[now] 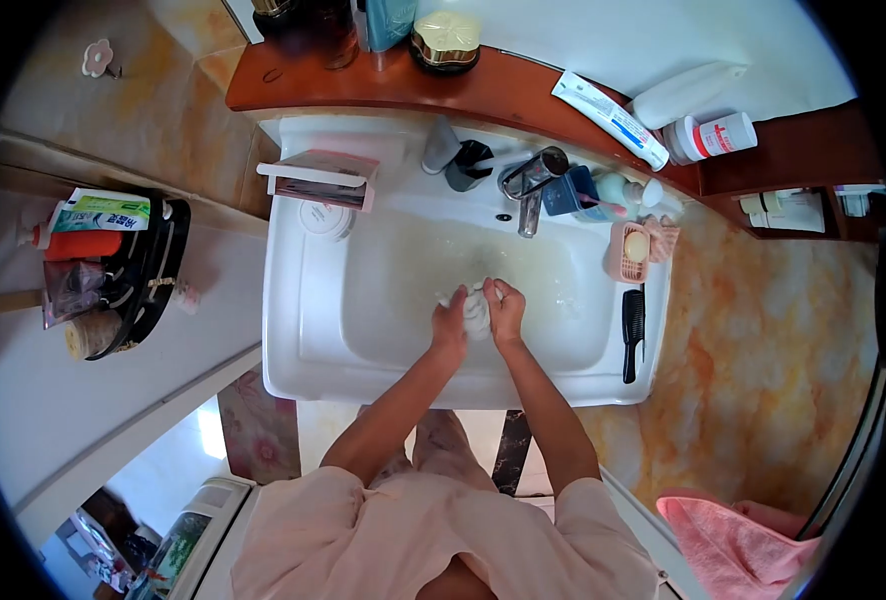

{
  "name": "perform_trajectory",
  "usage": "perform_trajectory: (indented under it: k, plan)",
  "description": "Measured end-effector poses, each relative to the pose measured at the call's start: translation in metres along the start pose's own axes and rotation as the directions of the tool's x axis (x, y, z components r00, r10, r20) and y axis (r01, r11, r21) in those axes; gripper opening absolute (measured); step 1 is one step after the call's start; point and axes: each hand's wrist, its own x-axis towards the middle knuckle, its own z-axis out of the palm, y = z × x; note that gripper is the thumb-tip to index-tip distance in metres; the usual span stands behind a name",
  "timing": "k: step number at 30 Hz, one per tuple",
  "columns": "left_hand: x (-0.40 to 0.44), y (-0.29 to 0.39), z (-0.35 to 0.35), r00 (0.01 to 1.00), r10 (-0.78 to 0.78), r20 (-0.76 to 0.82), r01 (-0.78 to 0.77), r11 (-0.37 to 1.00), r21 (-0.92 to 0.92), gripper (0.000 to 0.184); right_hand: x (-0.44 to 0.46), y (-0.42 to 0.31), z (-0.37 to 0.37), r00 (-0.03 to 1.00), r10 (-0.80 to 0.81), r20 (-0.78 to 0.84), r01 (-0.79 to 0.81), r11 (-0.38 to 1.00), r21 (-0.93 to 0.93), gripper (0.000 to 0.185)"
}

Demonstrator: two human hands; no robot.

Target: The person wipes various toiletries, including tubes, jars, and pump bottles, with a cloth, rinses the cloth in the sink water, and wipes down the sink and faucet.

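Over the middle of the white sink [298, 350], my left hand [449, 320] and my right hand [506, 310] are closed on a bunched white cloth [477, 316] between them. The fingers of both hands curl round its sides, and part of the cloth is hidden by them. Slightly cloudy water [413, 260] appears to lie in the basin around and under the hands. Beyond the hands, the metal faucet [530, 195] points toward the basin; I cannot tell whether it is running.
A pink soap dish [625, 265] and a black comb [633, 340] lie on the right rim. A blue cup [566, 193] stands beside the faucet. At the left rim are a white-and-pink box [323, 180] and a round tub [325, 221]. A brown shelf [523, 80] holds toiletries.
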Motion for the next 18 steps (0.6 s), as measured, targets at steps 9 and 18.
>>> perform_trajectory:
  k: [9,18]
  plan:
    - [0.044,-0.013,-0.060,0.996,-0.078,-0.050,0.083,0.990,0.111,0.069,-0.011,0.063,-0.011,0.816,-0.265,0.514,0.462,0.834,-0.303,0.025]
    - [0.005,0.007,-0.028,0.818,-0.349,0.457,0.484,0.847,-0.221,0.067,-0.026,-0.093,-0.058,0.730,-0.347,0.588,0.472,0.879,-0.067,0.037]
